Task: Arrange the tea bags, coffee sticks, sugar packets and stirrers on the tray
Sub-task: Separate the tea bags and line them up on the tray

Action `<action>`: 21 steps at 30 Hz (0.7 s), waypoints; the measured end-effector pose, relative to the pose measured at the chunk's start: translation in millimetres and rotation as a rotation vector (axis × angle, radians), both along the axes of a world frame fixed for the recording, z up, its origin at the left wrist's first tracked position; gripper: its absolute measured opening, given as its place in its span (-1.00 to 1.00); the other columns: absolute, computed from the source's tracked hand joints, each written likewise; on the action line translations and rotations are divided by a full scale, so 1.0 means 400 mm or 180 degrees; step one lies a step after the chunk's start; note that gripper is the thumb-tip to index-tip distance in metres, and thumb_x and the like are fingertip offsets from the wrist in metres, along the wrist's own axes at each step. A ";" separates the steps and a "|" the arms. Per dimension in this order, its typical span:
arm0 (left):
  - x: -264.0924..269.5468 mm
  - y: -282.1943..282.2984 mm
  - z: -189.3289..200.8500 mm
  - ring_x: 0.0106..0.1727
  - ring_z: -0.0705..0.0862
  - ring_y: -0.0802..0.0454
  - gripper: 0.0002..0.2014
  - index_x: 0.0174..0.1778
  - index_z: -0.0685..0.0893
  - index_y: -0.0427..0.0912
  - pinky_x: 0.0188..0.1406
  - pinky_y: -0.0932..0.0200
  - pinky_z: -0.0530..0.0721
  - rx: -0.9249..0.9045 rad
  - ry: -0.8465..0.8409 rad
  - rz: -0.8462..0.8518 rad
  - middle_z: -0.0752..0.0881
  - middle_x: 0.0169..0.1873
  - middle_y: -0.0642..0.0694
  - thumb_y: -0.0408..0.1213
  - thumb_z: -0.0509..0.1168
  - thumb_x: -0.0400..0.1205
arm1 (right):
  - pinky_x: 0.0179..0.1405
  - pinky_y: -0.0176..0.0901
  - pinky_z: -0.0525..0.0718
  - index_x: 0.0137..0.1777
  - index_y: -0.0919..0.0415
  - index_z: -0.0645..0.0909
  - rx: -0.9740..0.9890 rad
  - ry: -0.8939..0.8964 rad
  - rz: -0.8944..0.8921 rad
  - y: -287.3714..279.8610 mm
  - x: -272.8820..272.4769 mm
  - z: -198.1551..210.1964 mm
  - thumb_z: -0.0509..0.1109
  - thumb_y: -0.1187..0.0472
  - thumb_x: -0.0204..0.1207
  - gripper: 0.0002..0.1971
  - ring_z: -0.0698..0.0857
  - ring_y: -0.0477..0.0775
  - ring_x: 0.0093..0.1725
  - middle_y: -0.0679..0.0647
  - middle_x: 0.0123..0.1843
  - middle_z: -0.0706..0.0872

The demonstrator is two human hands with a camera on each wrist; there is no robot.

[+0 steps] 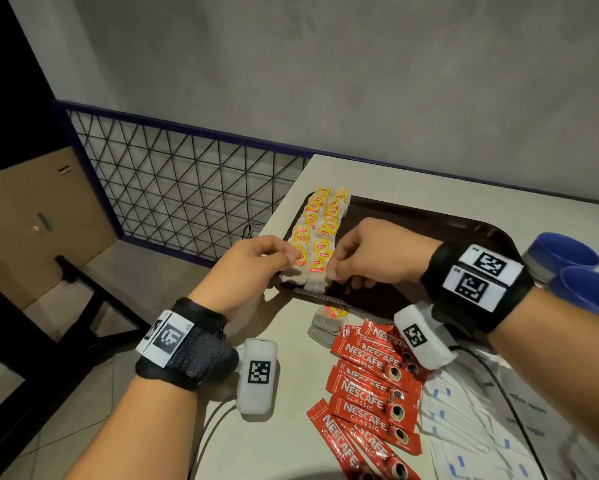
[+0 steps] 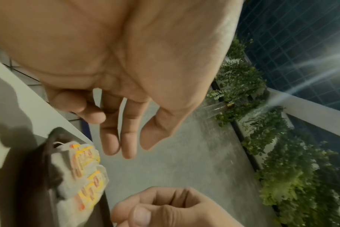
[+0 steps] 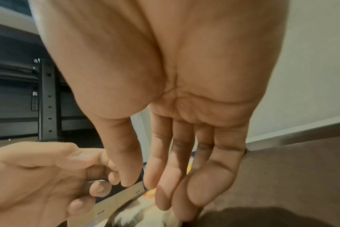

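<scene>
Head view: our left hand (image 1: 253, 261) and right hand (image 1: 370, 252) meet over the near left corner of the dark tray (image 1: 429, 220), which sits at the table's (image 1: 291, 375) left edge. Two rows of yellow-tagged tea bags (image 1: 320, 223) run along the tray's left side. Both hands work the nearest bags; whether either actually pinches one we cannot tell, since knuckles cover the tips. Off the tray, near its front edge, a couple of loose tea bags (image 1: 327, 322) lie on the table, then red coffee sticks (image 1: 370, 393) in a fan, then white sugar packets (image 1: 464, 420) toward the near right. Two blue cups (image 1: 568, 268) stand past the tray's right end. Stirrers not seen.

Left wrist view: left fingers (image 2: 115, 138) hang fairly straight, narrow spread, nothing between them; tea bags below at the tray corner, blurred.

Right wrist view: right fingers (image 3: 165, 176) point down, close together, tips at or on a tea bag (image 3: 145, 215), possibly just pressing; too blurred to say.

Handling judgement: tea bags are light, soft, limp paper with strings that snag neighbours. Best to pinch by the stiff tag or the bag's top fold, lay flat, nudge with fingertips. Sticks are stiffer and slick, so grip mid-length.
</scene>
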State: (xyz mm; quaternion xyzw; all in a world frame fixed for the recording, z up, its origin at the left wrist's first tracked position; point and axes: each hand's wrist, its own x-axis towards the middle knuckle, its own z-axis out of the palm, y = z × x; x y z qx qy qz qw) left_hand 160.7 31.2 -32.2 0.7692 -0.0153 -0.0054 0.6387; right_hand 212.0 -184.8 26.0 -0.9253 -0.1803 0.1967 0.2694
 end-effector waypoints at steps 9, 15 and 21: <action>-0.076 -0.076 0.065 -0.25 0.68 0.37 -0.90 0.03 0.85 -0.04 -0.21 0.52 0.50 0.1383 -0.0143 -0.0804 0.81 -0.20 0.20 -0.28 0.44 0.68 | -0.26 -0.37 0.67 -0.06 0.00 0.84 0.0649 -0.0134 -0.0173 -0.141 -0.177 0.080 0.56 0.06 0.60 -0.94 0.79 -0.12 -0.26 -0.06 -0.18 0.89; -0.131 -0.110 0.055 0.19 0.52 0.26 -0.61 0.50 0.64 0.16 0.24 0.32 0.45 0.3102 0.0090 -0.1303 0.55 0.32 0.22 -0.04 0.34 0.72 | 0.05 -0.03 0.79 -0.10 -0.08 0.85 0.0990 -0.0098 -0.0223 -0.198 -0.268 0.065 0.55 -0.01 0.59 -0.92 0.85 -0.01 -0.12 -0.04 -0.16 0.89; -0.193 -0.100 0.073 0.13 0.55 0.26 -0.72 0.37 0.70 0.17 0.09 0.39 0.48 0.3450 0.0155 -0.1373 0.59 0.22 0.17 -0.02 0.29 0.74 | -0.25 -0.34 0.67 -0.08 -0.03 0.85 0.1174 -0.0017 -0.0235 -0.202 -0.299 0.039 0.54 0.04 0.62 -0.91 0.78 -0.16 -0.29 -0.03 -0.22 0.86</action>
